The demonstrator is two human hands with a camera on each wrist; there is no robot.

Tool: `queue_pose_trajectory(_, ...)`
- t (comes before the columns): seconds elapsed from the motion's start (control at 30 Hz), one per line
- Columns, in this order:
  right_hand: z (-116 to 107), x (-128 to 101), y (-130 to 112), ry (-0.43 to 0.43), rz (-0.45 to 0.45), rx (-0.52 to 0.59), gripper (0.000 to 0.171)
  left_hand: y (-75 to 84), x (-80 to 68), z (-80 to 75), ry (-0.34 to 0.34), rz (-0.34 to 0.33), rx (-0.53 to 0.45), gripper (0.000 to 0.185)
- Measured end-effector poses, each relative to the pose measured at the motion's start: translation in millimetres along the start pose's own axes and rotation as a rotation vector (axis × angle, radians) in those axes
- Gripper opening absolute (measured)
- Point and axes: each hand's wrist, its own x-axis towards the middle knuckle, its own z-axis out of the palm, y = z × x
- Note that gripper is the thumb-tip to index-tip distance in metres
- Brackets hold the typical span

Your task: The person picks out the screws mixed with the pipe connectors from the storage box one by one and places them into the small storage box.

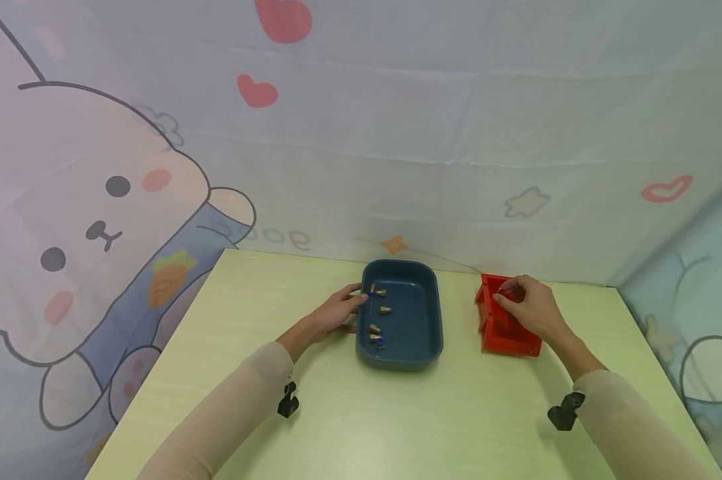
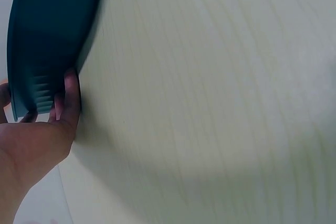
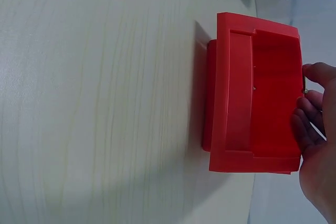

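Two hands at work on a pale desk (image 1: 313, 427). We see the left hand (image 1: 335, 312) with fingers curled round the left rim of the dark blue tray (image 1: 428, 313), which holds several small brass fittings (image 1: 385, 310). The right hand (image 1: 531, 308) hovers over the red bin (image 1: 499, 330), pinching what looks like one fitting at its far wall; the piece is barely visible. We judge that a loosened pinch could drop it outside the bin's low front. Open desk lies between the two containers and toward us; the curtain (image 1: 397, 133) hems in the far edge.
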Motion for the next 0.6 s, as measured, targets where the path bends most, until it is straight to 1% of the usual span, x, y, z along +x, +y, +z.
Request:
queue_pose_trajectory(0.23,3.2,-0.2,-1.4,0.009,-0.003,-0.003,0.027,0.0,-0.5,0.7,-0.014,0.02,-0.006,0.059)
queue_pose_trajectory(0.6,9.3,0.1,-0.2,0.015,-0.002,-0.017,0.026,-0.4,-1.6,0.1,-0.001,0.015,-0.005,0.059)
